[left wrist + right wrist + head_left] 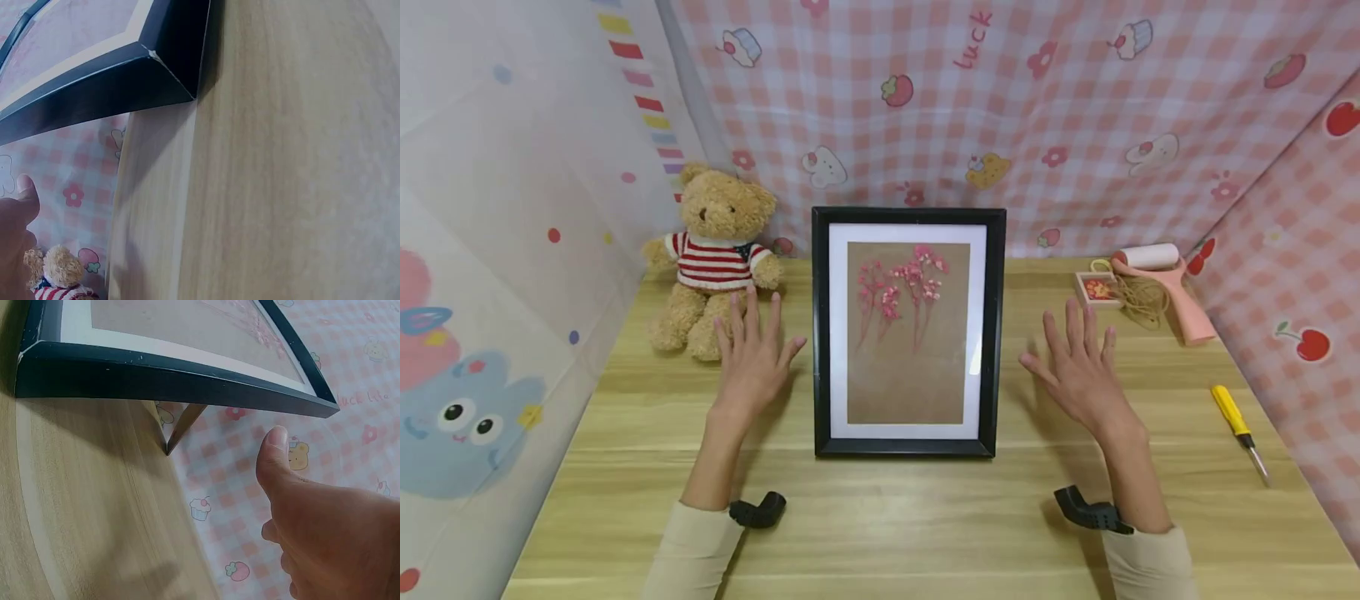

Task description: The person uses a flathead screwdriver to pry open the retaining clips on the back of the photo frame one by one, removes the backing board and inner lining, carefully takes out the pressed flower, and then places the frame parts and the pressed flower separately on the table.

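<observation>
We note the picture frame (908, 367) upright at centre of the head view, support leg (185, 427) out behind, pink flowers (916, 275) inside; we judge the setting-up done, nothing plainly left. Left hand (751, 367) and right hand (1081, 379) flank it, fingers spread, holding nothing; screwdriver (1242, 433) lies lower right.

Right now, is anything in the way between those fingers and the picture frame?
No, nothing visible blocks the left fingers or the right fingers from the picture frame. Only tabletop shows in each gap; the teddy bear sits behind the left fingers, not between.
</observation>
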A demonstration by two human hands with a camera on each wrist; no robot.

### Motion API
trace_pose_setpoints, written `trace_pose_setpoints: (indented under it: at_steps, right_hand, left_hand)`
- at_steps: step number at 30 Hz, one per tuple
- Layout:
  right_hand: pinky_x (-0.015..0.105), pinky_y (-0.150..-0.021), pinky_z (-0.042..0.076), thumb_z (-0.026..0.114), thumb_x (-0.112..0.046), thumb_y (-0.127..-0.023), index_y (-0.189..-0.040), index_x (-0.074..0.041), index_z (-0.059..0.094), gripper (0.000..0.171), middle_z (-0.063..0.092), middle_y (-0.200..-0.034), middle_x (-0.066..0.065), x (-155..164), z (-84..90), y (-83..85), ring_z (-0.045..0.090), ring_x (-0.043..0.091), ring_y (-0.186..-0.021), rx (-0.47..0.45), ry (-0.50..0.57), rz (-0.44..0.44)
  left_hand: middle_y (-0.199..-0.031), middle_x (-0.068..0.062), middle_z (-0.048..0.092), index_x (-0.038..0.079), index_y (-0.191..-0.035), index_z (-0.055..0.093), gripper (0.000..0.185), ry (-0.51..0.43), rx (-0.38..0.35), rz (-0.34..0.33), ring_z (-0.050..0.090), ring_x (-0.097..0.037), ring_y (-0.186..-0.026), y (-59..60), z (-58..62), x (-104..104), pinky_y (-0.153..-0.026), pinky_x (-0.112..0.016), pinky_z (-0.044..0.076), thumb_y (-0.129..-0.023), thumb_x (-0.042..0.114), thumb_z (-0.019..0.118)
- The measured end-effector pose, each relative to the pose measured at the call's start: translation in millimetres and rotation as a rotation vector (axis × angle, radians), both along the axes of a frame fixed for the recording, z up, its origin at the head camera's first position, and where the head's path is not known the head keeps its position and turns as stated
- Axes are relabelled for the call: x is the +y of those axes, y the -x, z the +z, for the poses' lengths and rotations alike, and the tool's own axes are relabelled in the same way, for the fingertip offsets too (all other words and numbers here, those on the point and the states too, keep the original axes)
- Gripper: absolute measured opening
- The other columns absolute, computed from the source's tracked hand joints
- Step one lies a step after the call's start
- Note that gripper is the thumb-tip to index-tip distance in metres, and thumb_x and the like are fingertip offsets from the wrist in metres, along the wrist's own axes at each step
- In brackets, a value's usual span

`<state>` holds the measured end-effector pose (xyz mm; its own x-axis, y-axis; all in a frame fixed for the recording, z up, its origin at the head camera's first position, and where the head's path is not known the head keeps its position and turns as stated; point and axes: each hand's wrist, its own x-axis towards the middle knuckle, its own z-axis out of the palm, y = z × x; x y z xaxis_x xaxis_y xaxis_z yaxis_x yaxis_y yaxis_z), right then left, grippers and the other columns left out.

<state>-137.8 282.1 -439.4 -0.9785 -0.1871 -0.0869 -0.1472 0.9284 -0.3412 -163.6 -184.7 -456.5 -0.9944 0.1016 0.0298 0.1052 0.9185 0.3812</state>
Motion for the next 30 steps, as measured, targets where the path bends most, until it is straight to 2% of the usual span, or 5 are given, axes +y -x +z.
trace_pose_setpoints:
  at_steps: [7, 13, 19, 24, 30]
  right_hand:
    - [0.072, -0.133, 0.002, 0.043, -0.044, -0.119, -0.167, 0.009, 0.033, 0.072, 0.007, -0.180, 0.034, 1, -2.8, 6.3, -0.003, 0.052, -0.168, 0.193, 0.192, 0.034]
    - [0.014, -0.116, 0.044, 0.036, -0.019, -0.122, -0.146, 0.004, 0.067, 0.046, 0.069, -0.146, 0.025, -4, 6.3, 4.9, 0.069, 0.013, -0.132, 0.418, 0.609, -0.020]
    - [0.021, -0.112, 0.053, 0.033, -0.037, -0.122, -0.144, 0.013, 0.064, 0.063, 0.076, -0.139, 0.013, -22, 30.7, 11.8, 0.073, 0.009, -0.126, 0.332, 1.136, -0.030]
    - [0.033, -0.119, 0.051, 0.039, -0.044, -0.118, -0.146, 0.018, 0.057, 0.071, 0.077, -0.138, 0.009, -49, 39.3, 20.0, 0.070, 0.022, -0.134, 0.325, 1.525, -0.109]
    - [0.036, -0.133, 0.032, 0.024, -0.049, -0.119, -0.167, 0.009, 0.032, 0.075, 0.051, -0.166, 0.011, -64, 34.7, 24.1, 0.041, 0.026, -0.161, 0.145, 1.480, -0.257]
  left_hand:
    - [-0.183, -0.024, -0.006, -0.003, -0.174, 0.006, 0.078, -0.070, 0.016, -0.033, -0.007, -0.046, -0.169, 6.7, -7.4, -4, -0.130, -0.074, -0.012, -0.119, 0.041, 0.040]
    - [-0.184, -0.018, -0.002, 0.004, -0.175, 0.003, 0.075, -0.418, -0.006, -0.161, 0.002, -0.039, -0.170, 25.2, -41.2, -17, -0.136, -0.062, -0.003, -0.120, 0.049, 0.026]
    - [-0.183, -0.016, 0.016, 0.004, -0.176, 0.011, 0.064, -0.844, -0.121, -0.119, 0.017, -0.037, -0.170, 4.2, 30.2, 18, -0.138, -0.049, 0.014, -0.122, 0.037, 0.022]
    - [-0.183, -0.018, 0.011, -0.001, -0.174, 0.005, 0.065, -1.270, -0.177, -0.114, 0.015, -0.032, -0.171, 9.0, 34.4, 32, -0.138, -0.042, 0.014, -0.122, 0.034, 0.018]
    - [-0.184, -0.020, 0.005, -0.004, -0.173, -0.002, 0.082, -1.457, -0.236, -0.104, 0.006, -0.035, -0.171, 11.0, 34.3, 33, -0.139, -0.045, 0.006, -0.115, 0.053, 0.008]
